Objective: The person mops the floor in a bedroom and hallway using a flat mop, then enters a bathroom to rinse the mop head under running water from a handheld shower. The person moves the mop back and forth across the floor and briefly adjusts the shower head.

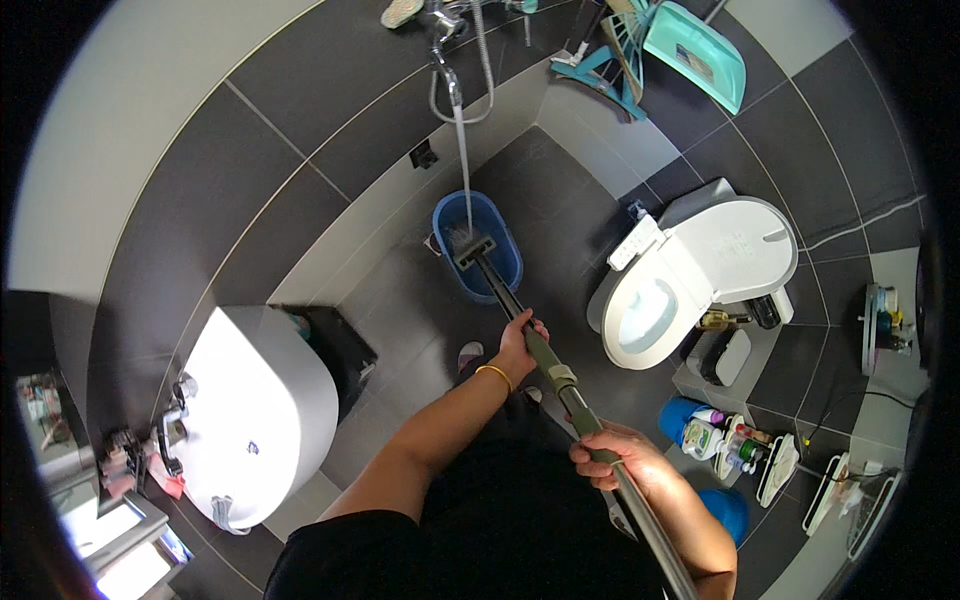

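A long mop pole (574,401) with green grips slants up from the lower right. My left hand (523,345), with a yellow bangle at the wrist, is closed around its upper green part. Lower down, my right hand (613,454) grips the pole near the end of its other green section. The mop's flat head (474,253) is over or inside a blue plastic bucket (512,262) on the dark tiled floor. Water (463,161) runs from a chrome wall tap (448,79) into the bucket. How deep the mop head sits cannot be told.
A white toilet (641,322) with its lid up stands right of the bucket. A white washbasin (255,420) is at the left. Bottles (703,439) and a blue tub (726,514) are at the lower right. A turquoise dustpan (697,56) hangs at the top right.
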`<move>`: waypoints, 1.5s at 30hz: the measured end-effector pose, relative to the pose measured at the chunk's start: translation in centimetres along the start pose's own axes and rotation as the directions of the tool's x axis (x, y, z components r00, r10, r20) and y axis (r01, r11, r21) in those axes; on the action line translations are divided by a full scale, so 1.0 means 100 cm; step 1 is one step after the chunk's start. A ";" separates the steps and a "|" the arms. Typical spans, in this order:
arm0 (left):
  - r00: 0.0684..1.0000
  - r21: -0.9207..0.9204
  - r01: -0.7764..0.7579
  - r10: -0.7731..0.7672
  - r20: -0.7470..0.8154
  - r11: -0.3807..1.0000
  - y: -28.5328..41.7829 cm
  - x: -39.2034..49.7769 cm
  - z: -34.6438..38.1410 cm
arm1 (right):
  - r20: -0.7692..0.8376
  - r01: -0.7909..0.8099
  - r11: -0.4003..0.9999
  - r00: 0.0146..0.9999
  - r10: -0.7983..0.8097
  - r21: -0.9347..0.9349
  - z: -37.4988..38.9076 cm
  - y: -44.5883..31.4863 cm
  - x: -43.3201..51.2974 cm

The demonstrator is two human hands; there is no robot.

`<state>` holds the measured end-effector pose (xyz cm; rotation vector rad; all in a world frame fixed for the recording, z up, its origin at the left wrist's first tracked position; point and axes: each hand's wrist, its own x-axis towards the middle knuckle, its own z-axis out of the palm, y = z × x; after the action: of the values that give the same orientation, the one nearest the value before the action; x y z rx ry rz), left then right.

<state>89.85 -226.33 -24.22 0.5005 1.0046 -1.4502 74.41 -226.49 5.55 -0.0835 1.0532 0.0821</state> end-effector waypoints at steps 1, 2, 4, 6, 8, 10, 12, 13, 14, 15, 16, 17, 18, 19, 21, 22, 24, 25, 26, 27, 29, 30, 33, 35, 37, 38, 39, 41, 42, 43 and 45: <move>1.000 -0.026 0.016 -0.015 0.019 1.000 0.004 0.000 -0.006 | 0.007 -0.014 1.000 1.000 0.014 -0.022 0.000 0.003 0.003; 0.999 -0.049 0.033 -0.031 0.038 0.998 0.007 0.000 -0.011 | 0.013 -0.026 0.999 1.000 0.027 -0.041 0.001 0.006 0.005; 0.995 -0.125 0.062 -0.053 0.080 0.990 0.009 -0.003 -0.015 | 0.018 -0.036 0.995 0.999 0.038 -0.091 0.004 0.010 0.007; 0.991 -0.167 0.073 -0.053 0.120 0.983 0.008 -0.006 -0.018 | 0.023 -0.035 0.988 0.999 0.038 -0.150 0.006 0.012 0.007; 0.987 -0.179 0.058 -0.030 0.159 0.982 0.008 -0.010 -0.022 | -0.007 -0.043 0.963 0.999 0.043 -0.267 0.010 0.012 0.006; 0.979 -0.189 0.084 -0.046 0.200 0.978 0.010 -0.011 -0.024 | -0.012 -0.052 0.941 0.999 0.051 -0.333 0.014 0.009 0.009; 0.977 -0.193 0.095 -0.054 0.207 0.977 0.012 -0.012 -0.026 | 0.009 -0.051 0.932 0.998 0.059 -0.358 0.006 0.002 0.023; 0.977 -0.183 0.108 -0.071 0.199 0.977 0.008 -0.011 -0.024 | -0.089 0.011 0.932 0.995 -0.046 -0.362 -0.036 0.005 0.052; 0.981 -0.184 0.094 -0.059 0.187 0.978 0.011 -0.011 -0.025 | -0.144 0.040 0.880 0.982 -0.122 -0.473 -0.032 -0.002 0.063; 0.985 -0.178 0.075 -0.045 0.165 0.981 0.013 -0.011 -0.027 | -0.190 0.058 0.813 0.960 -0.204 -0.579 -0.026 -0.010 0.073; 0.988 -0.167 0.067 -0.042 0.147 0.984 0.009 -0.011 -0.027 | -0.180 0.067 0.812 0.962 -0.208 -0.580 -0.032 -0.013 0.085; 0.991 -0.156 0.058 -0.039 0.128 0.986 0.005 -0.010 -0.026 | -0.169 0.076 0.810 0.963 -0.212 -0.582 -0.043 -0.016 0.103; 0.993 -0.135 0.054 -0.039 0.109 0.989 0.004 -0.009 -0.026 | -0.153 0.083 0.807 0.966 -0.210 -0.584 -0.052 -0.018 0.120; 0.995 -0.115 0.048 -0.038 0.091 0.992 0.004 -0.010 -0.025 | -0.152 0.089 0.784 0.962 -0.228 -0.614 -0.054 -0.020 0.130; 0.998 -0.058 0.022 -0.019 0.054 0.998 0.002 -0.011 -0.022 | -0.148 0.101 0.737 0.953 -0.265 -0.668 -0.056 -0.021 0.146; 0.999 -0.020 0.001 -0.001 0.036 1.000 0.001 -0.012 -0.020 | -0.160 0.115 0.791 0.952 -0.260 -0.600 -0.054 -0.015 0.157; 0.999 0.025 -0.035 0.035 -0.011 0.999 -0.003 -0.015 -0.016 | -0.205 0.091 0.805 0.945 -0.256 -0.586 -0.054 -0.015 0.160; 0.998 0.033 -0.051 0.052 -0.039 0.998 -0.004 -0.016 -0.013 | -0.227 0.079 0.812 0.941 -0.253 -0.578 -0.051 -0.015 0.160; 0.995 0.042 -0.066 0.069 -0.068 0.997 -0.006 -0.017 -0.011 | -0.225 0.114 0.777 0.922 -0.314 -0.619 -0.048 -0.015 0.157; 0.994 0.055 -0.066 0.070 -0.082 0.996 -0.007 -0.017 -0.012 | -0.219 0.147 0.738 0.901 -0.374 -0.659 -0.037 -0.015 0.148; 0.991 0.083 -0.064 0.073 -0.109 0.994 -0.010 -0.015 -0.013 | -0.153 0.196 0.626 0.875 -0.459 -0.755 -0.033 -0.021 0.145; 0.996 0.064 -0.043 0.048 -0.082 0.997 -0.009 -0.013 -0.016 | -0.098 0.217 0.556 0.871 -0.481 -0.802 -0.037 -0.025 0.145; 1.000 0.040 0.012 -0.011 -0.021 0.999 -0.004 -0.004 -0.021 | -0.046 0.208 0.567 0.915 -0.400 -0.797 -0.043 -0.032 0.140; 1.000 0.059 0.028 -0.027 -0.012 0.998 -0.001 -0.001 -0.025 | -0.035 0.144 0.564 0.955 -0.294 -0.813 -0.045 -0.039 0.125; 0.998 0.107 -0.049 0.053 -0.037 0.993 -0.009 -0.005 -0.021 | -0.135 -0.012 0.484 0.966 -0.219 -0.875 -0.038 -0.036 0.108; 0.998 0.099 -0.041 0.045 -0.044 0.994 -0.011 -0.005 -0.021 | -0.158 -0.054 0.487 0.971 -0.176 -0.872 -0.044 -0.037 0.103; 0.998 0.091 -0.042 0.047 -0.049 0.995 -0.010 -0.004 -0.020 | -0.173 -0.090 0.483 0.976 -0.131 -0.871 -0.046 -0.037 0.100; 0.997 0.094 -0.056 0.061 -0.053 0.994 -0.009 -0.003 -0.021 | -0.107 0.003 0.517 0.977 -0.182 -0.856 -0.046 -0.032 0.095; 0.996 0.096 -0.058 0.064 -0.057 0.994 -0.011 -0.003 -0.021 | -0.102 0.028 0.528 0.971 -0.215 -0.849 -0.043 -0.029 0.093; 0.997 0.083 -0.053 0.057 -0.044 0.995 -0.011 -0.003 -0.022 | -0.098 0.053 0.539 0.964 -0.248 -0.841 -0.042 -0.027 0.091; 0.999 0.061 -0.039 0.040 -0.015 0.997 -0.013 -0.003 -0.023 | -0.125 0.074 0.639 0.957 -0.261 -0.765 -0.053 -0.021 0.099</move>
<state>88.10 -224.43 -24.81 0.5740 0.9613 -1.4466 74.90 -228.90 -5.64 -0.9881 1.1751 0.3518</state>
